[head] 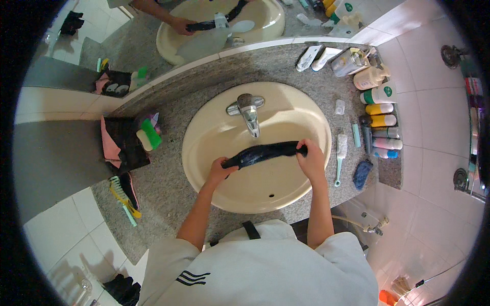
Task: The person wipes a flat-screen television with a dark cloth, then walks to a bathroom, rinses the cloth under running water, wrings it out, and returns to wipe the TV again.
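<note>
A long strip of dark wet-looking cloth is stretched over the bowl of a cream oval washbasin. Its left end is gripped in my left hand, and a small tail of it hangs below the fingers. At the right end, my right hand pinches the cloth between thumb and fingers. Just behind the strip stands a chrome faucet, its spout pointing towards me. Whether water runs from it I cannot tell.
Toothpaste tubes, bottles, a white-bristled brush and a blue cloth lie to the right on the granite counter. Left are a green-and-cream sponge, a yellow-handled item and a comb-like brush. A mirror rises behind.
</note>
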Available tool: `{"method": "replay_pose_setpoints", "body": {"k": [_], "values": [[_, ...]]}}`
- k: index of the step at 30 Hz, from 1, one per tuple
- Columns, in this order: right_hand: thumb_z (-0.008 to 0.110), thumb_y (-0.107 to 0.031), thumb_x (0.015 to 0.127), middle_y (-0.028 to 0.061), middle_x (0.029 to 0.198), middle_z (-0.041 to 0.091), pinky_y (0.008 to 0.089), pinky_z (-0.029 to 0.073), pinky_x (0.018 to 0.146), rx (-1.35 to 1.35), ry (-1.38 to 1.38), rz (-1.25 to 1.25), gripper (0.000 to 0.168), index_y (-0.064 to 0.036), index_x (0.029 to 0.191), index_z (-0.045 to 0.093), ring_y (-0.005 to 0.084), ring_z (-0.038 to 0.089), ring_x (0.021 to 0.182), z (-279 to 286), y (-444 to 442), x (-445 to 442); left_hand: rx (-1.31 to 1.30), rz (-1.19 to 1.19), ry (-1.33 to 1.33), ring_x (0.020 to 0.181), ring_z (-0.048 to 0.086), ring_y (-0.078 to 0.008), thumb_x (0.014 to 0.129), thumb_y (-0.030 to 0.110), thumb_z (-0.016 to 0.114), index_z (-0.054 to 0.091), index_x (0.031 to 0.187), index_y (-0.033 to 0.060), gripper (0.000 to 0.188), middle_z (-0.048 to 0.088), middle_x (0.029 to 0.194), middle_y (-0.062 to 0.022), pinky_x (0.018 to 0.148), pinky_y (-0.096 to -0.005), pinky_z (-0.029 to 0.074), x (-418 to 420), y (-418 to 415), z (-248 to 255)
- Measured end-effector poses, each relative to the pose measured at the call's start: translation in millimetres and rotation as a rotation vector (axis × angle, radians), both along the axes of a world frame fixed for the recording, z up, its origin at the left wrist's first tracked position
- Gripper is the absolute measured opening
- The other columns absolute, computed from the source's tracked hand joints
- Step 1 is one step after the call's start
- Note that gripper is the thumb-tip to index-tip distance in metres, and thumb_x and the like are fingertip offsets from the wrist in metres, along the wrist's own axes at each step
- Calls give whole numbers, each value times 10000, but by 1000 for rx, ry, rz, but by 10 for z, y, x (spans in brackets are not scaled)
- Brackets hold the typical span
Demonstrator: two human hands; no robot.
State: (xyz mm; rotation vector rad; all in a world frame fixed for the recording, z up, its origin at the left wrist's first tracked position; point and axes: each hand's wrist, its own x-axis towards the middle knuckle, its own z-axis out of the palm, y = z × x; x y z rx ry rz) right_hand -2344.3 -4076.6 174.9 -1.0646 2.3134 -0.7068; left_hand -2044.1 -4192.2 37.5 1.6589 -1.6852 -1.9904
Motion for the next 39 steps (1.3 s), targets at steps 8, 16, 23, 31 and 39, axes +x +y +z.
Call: {"method": "replay_pose_setpoints", "body": {"k": [8, 16, 23, 31, 39], "values": [[697, -80, 689, 115, 1154, 576, 400, 461, 901, -94, -94, 234, 368, -77, 1050, 621, 317, 533, 1088, -1847, -327, 670, -730, -201, -263, 806, 627, -148, 850, 172, 687, 642, 992, 46, 195, 664, 841, -73, 708, -288, 490, 81, -3, 54], [732, -97, 644, 140, 1254, 510, 413, 431, 947, 93, 206, 556, 536, -101, 1169, 621, 297, 482, 1169, -2234, -171, 993, 59, 157, 300, 804, 573, -137, 876, 211, 666, 590, 933, 44, 192, 599, 829, -37, 733, -308, 464, -344, 11, 755], [684, -59, 697, 100, 1116, 533, 422, 430, 866, 164, 242, 226, 464, -127, 1133, 539, 275, 513, 1091, -1734, -456, 944, -786, -724, -614, 897, 621, -303, 836, 243, 675, 570, 1024, 68, 278, 588, 993, -113, 790, -458, 465, 5, 15, 567], [696, -98, 694, 114, 1084, 576, 408, 420, 908, 592, 142, 318, 407, -79, 1079, 567, 268, 534, 1097, -1430, -778, 916, -541, -828, -458, 931, 609, -347, 815, 290, 692, 543, 1076, 53, 383, 568, 1020, -153, 799, -489, 485, 22, 276, 398], [686, -113, 698, 157, 1177, 577, 429, 424, 931, 520, 89, 491, 501, -47, 1178, 557, 295, 536, 1129, -1561, -492, 1048, -790, -599, -461, 1150, 487, -356, 753, 303, 756, 410, 1344, 32, 736, 484, 1206, -181, 866, -497, 456, -289, 466, -53]]}}
